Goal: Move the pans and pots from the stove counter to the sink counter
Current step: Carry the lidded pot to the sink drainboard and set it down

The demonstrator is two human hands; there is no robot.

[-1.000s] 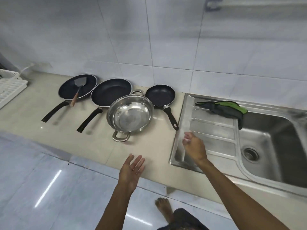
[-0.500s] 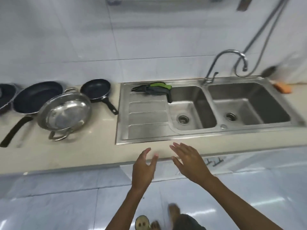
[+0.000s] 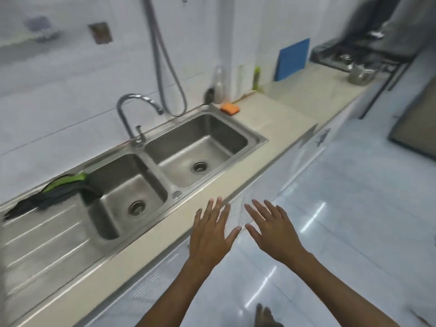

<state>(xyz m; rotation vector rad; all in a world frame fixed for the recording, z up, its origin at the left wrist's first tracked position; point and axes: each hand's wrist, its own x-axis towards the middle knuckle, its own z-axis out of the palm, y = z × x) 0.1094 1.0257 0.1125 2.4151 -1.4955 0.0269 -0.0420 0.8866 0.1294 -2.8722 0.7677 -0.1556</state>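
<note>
My left hand [image 3: 211, 232] and my right hand [image 3: 273, 228] hover side by side in front of the counter edge, palms down, fingers spread, holding nothing. A steel double sink [image 3: 151, 159] fills the counter to their left. Far off at the upper right stands a black gas stove [image 3: 354, 56], and a small metal pot [image 3: 359, 73] sits on the beige counter [image 3: 295, 102] just before it. The pans set down earlier are out of view to the left.
A green and dark cloth [image 3: 59, 191] lies on the drainboard [image 3: 42, 234]. A curved faucet [image 3: 132, 114] rises behind the basins. An orange sponge [image 3: 230, 107], bottles and a blue board [image 3: 292, 58] stand along the wall. Glossy tiled floor lies at right.
The view has swung right, from the pans and steel pot left of the sink to the sink and the far stove. Both hands stayed empty and spread flat.
</note>
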